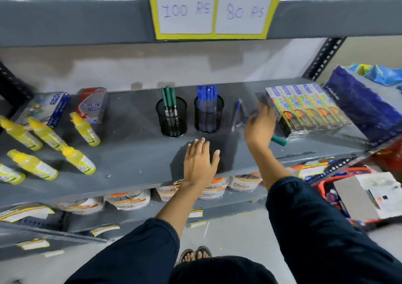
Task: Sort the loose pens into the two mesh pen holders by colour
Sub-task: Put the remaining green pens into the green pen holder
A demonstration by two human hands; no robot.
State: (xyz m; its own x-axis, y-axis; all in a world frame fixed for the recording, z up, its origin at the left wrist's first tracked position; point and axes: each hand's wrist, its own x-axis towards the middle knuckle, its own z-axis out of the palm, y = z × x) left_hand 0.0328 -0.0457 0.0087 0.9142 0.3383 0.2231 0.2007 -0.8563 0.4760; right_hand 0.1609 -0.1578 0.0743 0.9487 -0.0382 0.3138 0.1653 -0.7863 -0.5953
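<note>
Two black mesh pen holders stand on the grey shelf [130, 153]. The left holder [171, 118] has several green pens; the right holder [208, 116] has several blue pens. Loose blue pens [236, 115] lie to the right of the holders. A green pen [279, 140] lies by my right wrist. My right hand [260, 125] reaches over the loose pens, and a blue pen tip shows at its fingers; motion blur hides the grip. My left hand [201, 161] rests flat on the shelf in front of the holders, fingers apart, holding nothing.
Yellow bottles [46, 133] lie on the shelf's left, with boxed packs [92, 105] behind them. A stack of colourful boxes [309, 107] and a blue bag [359, 107] crowd the right. A price sign [214, 10] hangs on the shelf above. White packets [128, 199] fill the shelf below.
</note>
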